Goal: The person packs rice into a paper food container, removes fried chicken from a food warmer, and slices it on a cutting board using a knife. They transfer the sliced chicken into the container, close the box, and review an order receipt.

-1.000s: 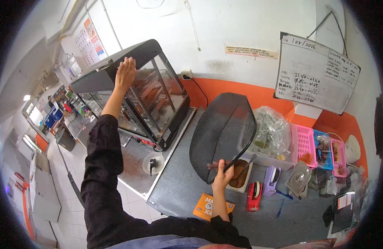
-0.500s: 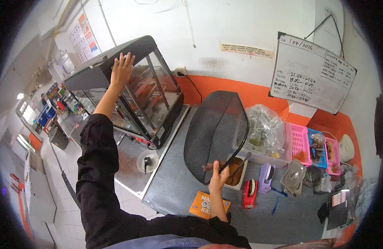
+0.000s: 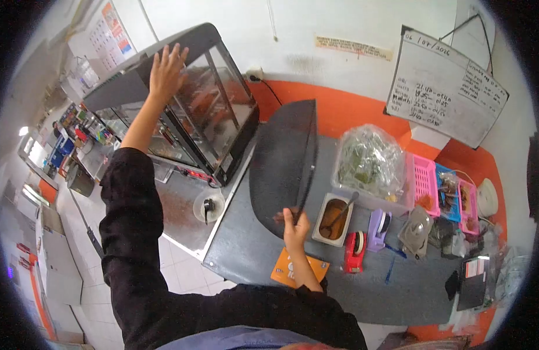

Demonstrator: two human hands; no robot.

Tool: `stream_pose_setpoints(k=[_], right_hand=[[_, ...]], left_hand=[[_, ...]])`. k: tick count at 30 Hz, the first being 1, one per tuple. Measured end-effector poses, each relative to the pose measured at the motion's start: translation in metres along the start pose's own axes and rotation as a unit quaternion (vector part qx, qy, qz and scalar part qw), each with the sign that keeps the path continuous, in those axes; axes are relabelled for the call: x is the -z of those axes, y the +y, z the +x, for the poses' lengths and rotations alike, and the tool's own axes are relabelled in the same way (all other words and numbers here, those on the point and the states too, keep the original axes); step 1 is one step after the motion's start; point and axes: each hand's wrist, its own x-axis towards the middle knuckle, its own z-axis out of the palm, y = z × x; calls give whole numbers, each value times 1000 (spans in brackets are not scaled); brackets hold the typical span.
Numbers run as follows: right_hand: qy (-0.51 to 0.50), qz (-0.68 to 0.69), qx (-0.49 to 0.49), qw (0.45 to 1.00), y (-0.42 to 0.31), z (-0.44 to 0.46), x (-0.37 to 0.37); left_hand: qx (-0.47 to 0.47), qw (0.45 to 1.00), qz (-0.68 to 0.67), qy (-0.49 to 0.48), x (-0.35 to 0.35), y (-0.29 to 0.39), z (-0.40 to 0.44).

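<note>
My left hand lies with fingers spread on the dark top edge of a glass display case. My right hand grips the lower rim of a black mesh food cover, thumb in front and fingers partly seen through the mesh. The cover is tilted up on its side above the grey table. Just right of it stands a metal container of brown sauce with a ladle in it. An orange box lies partly beneath my right forearm.
A red tape dispenser and a purple one stand right of the sauce. Behind them are a plastic tub with a clear bag, pink and blue baskets, and a whiteboard. A clear bowl sits before the case.
The mesh cover has turned more edge-on and shifted left, uncovering the sauce container. My right hand has moved slightly left with it. My left hand stays on the case while the view has shifted.
</note>
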Motion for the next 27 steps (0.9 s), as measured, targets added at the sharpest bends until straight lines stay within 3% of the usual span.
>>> stream_pose_setpoints(k=[3,8,10,11,15,16,18,23,27], right_hand=[[-6,-89,66,994,9,-12,-12],[35,-88,57,994,16,-17,-35],[96,146,-23,984,12,-11,-50],[100,189,-40,976,22,-7,-53],[184,244,-84,948,57,5,-54],[190,241,-81,948,59,7,-56],[197,292,-175,920,63,6,-63],[187,303,-227,907,116,-11,-70],[199,305,-253,896,110,-14,-83]], left_hand=[[-4,998,-36,50,4,-2,-5],[-17,993,-61,102,16,-3,-15],[-17,988,-79,130,24,-1,-18],[-14,987,-87,137,29,-1,-20],[-33,965,-160,205,51,0,-32],[-35,963,-165,208,57,1,-37],[-33,963,-188,192,71,3,-50],[-40,931,-293,214,89,1,-93],[-32,917,-335,215,86,-8,-127]])
